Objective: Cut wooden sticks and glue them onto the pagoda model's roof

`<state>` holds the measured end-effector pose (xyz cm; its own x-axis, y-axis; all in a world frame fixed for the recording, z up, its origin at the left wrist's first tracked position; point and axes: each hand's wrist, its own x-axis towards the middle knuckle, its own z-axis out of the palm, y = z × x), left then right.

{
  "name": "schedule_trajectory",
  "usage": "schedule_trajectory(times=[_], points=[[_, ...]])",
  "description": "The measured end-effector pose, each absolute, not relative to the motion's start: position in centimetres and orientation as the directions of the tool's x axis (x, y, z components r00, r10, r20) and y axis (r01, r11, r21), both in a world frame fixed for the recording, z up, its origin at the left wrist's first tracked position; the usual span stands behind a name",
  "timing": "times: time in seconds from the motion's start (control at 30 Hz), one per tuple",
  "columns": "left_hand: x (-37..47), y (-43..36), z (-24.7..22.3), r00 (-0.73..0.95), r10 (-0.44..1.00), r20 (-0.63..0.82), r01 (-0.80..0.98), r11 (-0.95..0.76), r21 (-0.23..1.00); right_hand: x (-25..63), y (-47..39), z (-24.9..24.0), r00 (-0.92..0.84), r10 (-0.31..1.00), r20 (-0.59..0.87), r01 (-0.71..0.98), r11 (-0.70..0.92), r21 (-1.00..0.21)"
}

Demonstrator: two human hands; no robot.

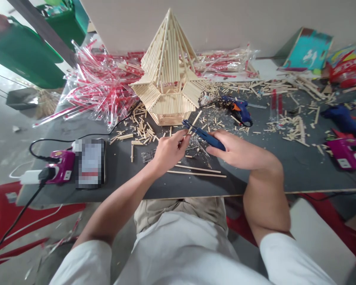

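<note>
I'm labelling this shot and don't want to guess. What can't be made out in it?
All in the head view:
Left hand: its own back hides part of its grip on the thin stick.
Blue tool: tips too small to tell whether they bite the stick; the right hand covers part of the handle.
Stick model: far side hidden by its front.
Phone: screen pixelated, unreadable.
Far-right purple power block: cut off by the right edge.
</note>
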<state>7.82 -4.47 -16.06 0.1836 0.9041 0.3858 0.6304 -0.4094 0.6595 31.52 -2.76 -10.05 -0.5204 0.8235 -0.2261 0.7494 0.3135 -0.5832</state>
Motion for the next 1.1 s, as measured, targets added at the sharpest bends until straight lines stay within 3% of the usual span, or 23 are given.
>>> schedule_trajectory(times=[0.63, 1.1], points=[[7.99, -4.76, -16.33, 0.217, 0.887, 0.408, 0.694, -0.434, 0.574, 31.43, -2.71, -10.64, -0.562, 0.805, -0.191, 0.729, 0.372, -0.575], [7.92, -4.77, -16.32, 0.227, 0.891, 0.394, 0.693, -0.432, 0.577, 31.28, -2.74, -10.54, -0.548, 0.814, -0.193, 0.743, 0.366, -0.561]])
